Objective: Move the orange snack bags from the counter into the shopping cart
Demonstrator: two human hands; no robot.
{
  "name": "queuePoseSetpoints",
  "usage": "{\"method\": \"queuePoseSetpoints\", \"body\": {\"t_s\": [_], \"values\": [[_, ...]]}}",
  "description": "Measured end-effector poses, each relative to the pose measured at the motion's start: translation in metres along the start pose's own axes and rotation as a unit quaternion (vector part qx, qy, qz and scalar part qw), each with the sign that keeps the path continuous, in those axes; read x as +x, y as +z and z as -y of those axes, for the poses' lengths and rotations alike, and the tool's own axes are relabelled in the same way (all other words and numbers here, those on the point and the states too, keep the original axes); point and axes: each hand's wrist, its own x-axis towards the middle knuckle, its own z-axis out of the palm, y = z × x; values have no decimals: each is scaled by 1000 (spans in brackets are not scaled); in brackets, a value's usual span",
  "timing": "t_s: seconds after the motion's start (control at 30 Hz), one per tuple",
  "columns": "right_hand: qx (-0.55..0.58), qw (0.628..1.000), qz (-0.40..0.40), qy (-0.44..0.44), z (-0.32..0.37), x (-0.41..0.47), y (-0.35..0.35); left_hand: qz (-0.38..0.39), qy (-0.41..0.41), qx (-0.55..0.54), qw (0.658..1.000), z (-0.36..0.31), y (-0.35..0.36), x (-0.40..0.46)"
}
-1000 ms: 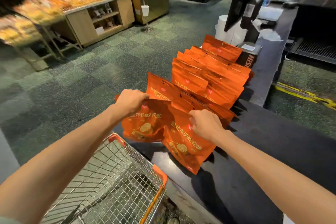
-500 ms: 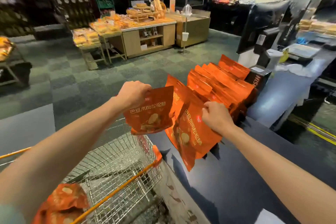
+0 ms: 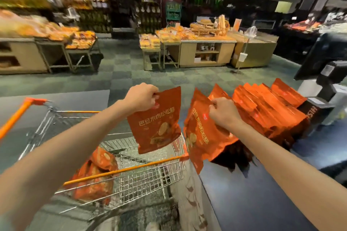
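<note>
Nearest: wire shopping cart with orange trim point(image 3: 131, 169), a few crinkly orange foil snack bags point(image 3: 97, 174) already piled at its near end. Above the basket, left hand point(image 3: 140, 97) pinching the top edge of 1 flat orange snack bag point(image 3: 155, 120), hanging free. Right hand point(image 3: 223, 112) pinching a 2nd orange bag point(image 3: 199, 133), bottom corner dangling at the cart's edge, just beside the dark surface point(image 3: 262, 193). Behind, tall leaning stack of orange bags point(image 3: 270, 108) waiting on that surface. Best bet: swing both well over the wire, drop low, then loosen grip, no tossing.
</note>
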Motion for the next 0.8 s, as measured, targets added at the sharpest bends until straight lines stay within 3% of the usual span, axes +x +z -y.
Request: {"method": "queuePoseSetpoints", "body": {"t_s": [0.2, 0.37, 0.8], "values": [[40, 992, 49, -105, 78, 20, 45, -18, -110, -15, 994, 50, -33, -49], [79, 984, 97, -127, 120, 35, 79, 10, -196, -46, 979, 108, -48, -80], [100, 967, 172, -158, 155, 121, 198, 95, -244, -99, 960, 213, 30, -44]]}}
